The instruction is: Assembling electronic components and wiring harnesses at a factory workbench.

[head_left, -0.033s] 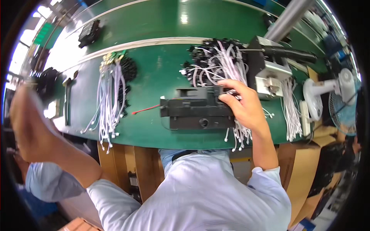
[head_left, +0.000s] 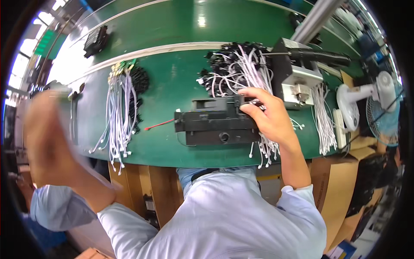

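A long black plastic housing (head_left: 202,137) lies on the green bench in front of me, with a red wire (head_left: 158,125) sticking out at its left end. My right hand (head_left: 274,118) grips its right end, thumb and forefinger bent round the upper corner; the other fingers are partly hidden. Behind that hand is a heap of white cables with black parts (head_left: 246,71), some cable ends hanging out below it. At the far left my left hand (head_left: 49,125) is raised near the bench edge, smeared by motion, so its fingers cannot be made out.
Another bundle of white cables (head_left: 117,112) lies left of the housing. At right stand a metal fixture (head_left: 297,80) with a black-handled tool (head_left: 321,56), more white cables (head_left: 322,121) and a white fan (head_left: 348,108). A black part (head_left: 95,41) sits at the back left.
My left hand has swung a little to the right. My right hand stays on the housing; the whole view has shifted slightly.
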Demonstrator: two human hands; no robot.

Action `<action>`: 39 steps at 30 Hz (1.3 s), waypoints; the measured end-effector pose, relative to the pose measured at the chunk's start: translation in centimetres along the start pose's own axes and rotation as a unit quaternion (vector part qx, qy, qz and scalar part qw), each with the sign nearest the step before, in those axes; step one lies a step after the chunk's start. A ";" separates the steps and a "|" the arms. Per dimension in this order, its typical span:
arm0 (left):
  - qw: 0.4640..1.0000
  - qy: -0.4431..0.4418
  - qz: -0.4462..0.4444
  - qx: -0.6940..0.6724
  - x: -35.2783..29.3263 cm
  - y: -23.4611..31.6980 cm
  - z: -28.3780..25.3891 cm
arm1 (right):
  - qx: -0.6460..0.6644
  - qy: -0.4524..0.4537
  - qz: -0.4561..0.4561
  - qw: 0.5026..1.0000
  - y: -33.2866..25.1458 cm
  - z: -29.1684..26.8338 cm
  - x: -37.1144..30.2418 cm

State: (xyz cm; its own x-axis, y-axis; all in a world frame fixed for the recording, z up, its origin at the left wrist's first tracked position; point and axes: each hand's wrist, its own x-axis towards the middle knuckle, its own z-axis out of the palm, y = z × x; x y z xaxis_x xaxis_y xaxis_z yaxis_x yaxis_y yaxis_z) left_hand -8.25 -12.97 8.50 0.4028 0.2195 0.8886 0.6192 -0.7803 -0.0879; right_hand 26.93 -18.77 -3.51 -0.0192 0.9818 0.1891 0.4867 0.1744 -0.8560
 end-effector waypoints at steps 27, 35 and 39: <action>0.923 -0.289 0.006 -0.254 -4.0 11.0 16.1 | 0.220 0.531 -0.022 0.818 6.4 -11.0 1.4; 0.927 -0.279 0.005 -0.251 -3.6 10.9 16.9 | 0.490 0.356 0.051 0.794 10.4 -17.3 7.0; 0.933 -0.264 -0.001 -0.246 -3.3 10.8 16.9 | 0.508 0.351 -0.016 0.787 5.4 -17.8 6.6</action>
State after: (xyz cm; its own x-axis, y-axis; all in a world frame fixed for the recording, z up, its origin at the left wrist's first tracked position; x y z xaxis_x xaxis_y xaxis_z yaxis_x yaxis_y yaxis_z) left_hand 8.52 -12.23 -3.03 0.7574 0.3780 0.5324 0.2890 -0.9252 0.2458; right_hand 44.95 -12.68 1.67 0.6434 0.7538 0.1331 -0.4595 0.5194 -0.7205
